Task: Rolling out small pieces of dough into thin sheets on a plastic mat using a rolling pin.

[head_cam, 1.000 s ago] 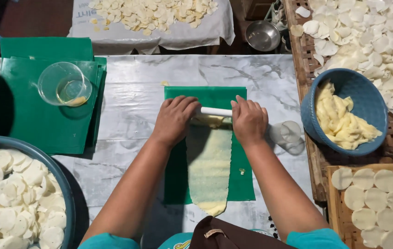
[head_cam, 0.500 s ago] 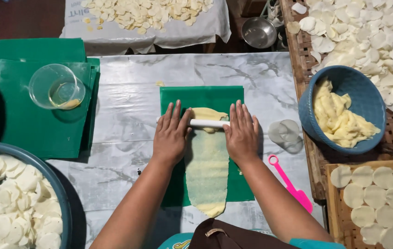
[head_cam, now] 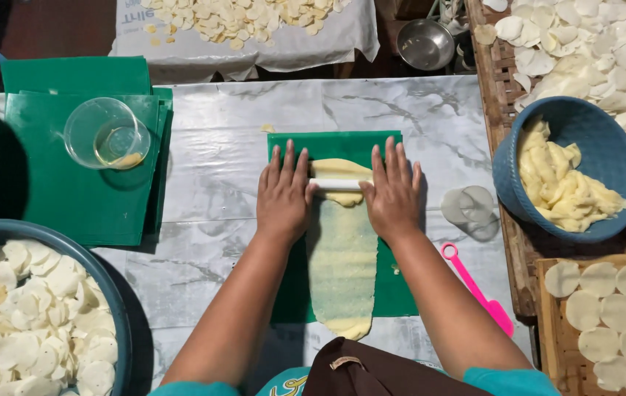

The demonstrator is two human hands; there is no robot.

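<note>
Head view, looking down. Left hand (head_cam: 284,192) flat and open, fingers spread, palm pressing on the left end of a thin white rolling pin (head_cam: 336,184). Right hand (head_cam: 394,192) flat and open too, pressing on the right end. No fingers curled around the pin, just palms on top.

Under the pin, a long strip of yellow dough (head_cam: 342,257), rolled thin, lying on a green mat (head_cam: 361,143) in the middle of the marbled tabletop (head_cam: 217,154). Thicker lump of dough just past the pin.

Right of the mat, a clear round lid (head_cam: 468,207) and a pink scraper (head_cam: 478,290). Further right, a blue bowl (head_cam: 507,172) with yellow dough pieces. Below it, a wooden tray (head_cam: 548,323) with round white discs.

Left, a stack of green mats (head_cam: 49,183) with a clear cup (head_cam: 106,133) on top. Bottom left, a big tub (head_cam: 111,293) full of white discs.
</note>
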